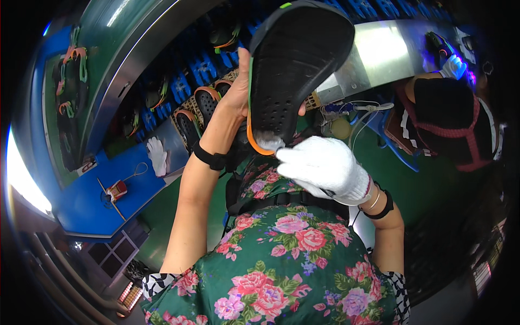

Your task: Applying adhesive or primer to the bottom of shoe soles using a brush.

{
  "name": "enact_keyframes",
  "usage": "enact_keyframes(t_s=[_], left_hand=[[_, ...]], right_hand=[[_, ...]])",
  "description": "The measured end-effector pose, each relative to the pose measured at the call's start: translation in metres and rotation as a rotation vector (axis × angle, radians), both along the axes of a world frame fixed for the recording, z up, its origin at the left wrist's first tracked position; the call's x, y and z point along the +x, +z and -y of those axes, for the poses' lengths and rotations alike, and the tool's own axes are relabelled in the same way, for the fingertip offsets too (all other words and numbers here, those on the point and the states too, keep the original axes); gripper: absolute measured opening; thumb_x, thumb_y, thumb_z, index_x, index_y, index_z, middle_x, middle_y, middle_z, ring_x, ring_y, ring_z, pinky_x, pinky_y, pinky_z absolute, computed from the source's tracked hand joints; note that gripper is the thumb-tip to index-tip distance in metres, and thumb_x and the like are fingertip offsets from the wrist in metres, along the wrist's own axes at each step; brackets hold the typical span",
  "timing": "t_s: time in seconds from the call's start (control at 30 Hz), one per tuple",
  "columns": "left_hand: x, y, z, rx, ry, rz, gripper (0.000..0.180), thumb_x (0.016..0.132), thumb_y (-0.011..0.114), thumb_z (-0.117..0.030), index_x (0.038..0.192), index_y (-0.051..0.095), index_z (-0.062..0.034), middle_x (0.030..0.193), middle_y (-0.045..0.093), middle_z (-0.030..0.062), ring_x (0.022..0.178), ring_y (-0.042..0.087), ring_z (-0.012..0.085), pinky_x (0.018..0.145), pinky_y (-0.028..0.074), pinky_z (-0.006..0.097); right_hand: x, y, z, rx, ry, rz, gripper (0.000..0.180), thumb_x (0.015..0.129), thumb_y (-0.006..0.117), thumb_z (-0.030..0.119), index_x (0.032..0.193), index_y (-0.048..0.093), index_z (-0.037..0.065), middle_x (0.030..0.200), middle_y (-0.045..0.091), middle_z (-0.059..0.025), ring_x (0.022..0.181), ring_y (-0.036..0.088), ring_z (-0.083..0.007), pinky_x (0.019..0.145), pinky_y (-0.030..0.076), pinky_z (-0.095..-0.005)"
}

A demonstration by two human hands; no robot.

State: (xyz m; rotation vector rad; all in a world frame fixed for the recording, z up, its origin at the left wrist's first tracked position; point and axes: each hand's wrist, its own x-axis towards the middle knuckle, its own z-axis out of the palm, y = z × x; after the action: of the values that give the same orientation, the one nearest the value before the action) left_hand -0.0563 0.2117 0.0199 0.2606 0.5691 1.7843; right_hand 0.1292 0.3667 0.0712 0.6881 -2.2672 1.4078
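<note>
My bare left hand [237,98] grips a large black shoe [295,59] by its sides, thumb along the left edge and a fingertip showing at the right. The shoe has a perforated black footbed, with orange trim round the heel and a bit of green at the toe. My right hand [324,167], in a white knit glove, is closed at the heel end. Its fingers pinch what looks like a small brush [269,142] with pale, blurred bristles against the footbed; most of its handle is hidden by the glove.
Several black clogs with orange trim [207,103] rest on a patterned mat beyond my left forearm. Blue holders line a metal conveyor [379,49]. At left, a blue table [92,203] bears a white glove [157,156] and a red item. Another person [447,111] works at right, near cables.
</note>
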Motion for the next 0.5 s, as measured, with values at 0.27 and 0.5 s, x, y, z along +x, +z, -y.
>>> enact_keyframes(t_s=[0.27, 0.5], left_hand=[[0.004, 0.015, -0.003, -0.127, -0.067, 0.133, 0.098, 0.087, 0.04, -0.081, 0.141, 0.049, -0.0001, 0.111, 0.068, 0.0253, 0.085, 0.074, 0.0395, 0.07, 0.066, 0.051], [-0.009, 0.015, -0.004, -0.356, -0.28, -0.052, 0.085, 0.096, 0.039, -0.072, 0.139, 0.051, 0.0011, 0.115, 0.068, 0.0236, 0.087, 0.074, 0.0381, 0.073, 0.065, 0.054]], right_hand=[[-0.002, 0.007, -0.005, 0.017, -0.036, 0.066, 0.036, 0.07, 0.08, 0.007, 0.106, 0.078, 0.011, 0.108, 0.075, -0.0097, 0.083, 0.07, -0.0241, 0.071, 0.057, -0.0332], [-0.01, 0.006, -0.01, -0.277, 0.137, 0.162, 0.028, 0.068, 0.083, 0.004, 0.096, 0.08, 0.01, 0.095, 0.077, -0.0079, 0.08, 0.072, -0.0247, 0.072, 0.058, -0.0338]])
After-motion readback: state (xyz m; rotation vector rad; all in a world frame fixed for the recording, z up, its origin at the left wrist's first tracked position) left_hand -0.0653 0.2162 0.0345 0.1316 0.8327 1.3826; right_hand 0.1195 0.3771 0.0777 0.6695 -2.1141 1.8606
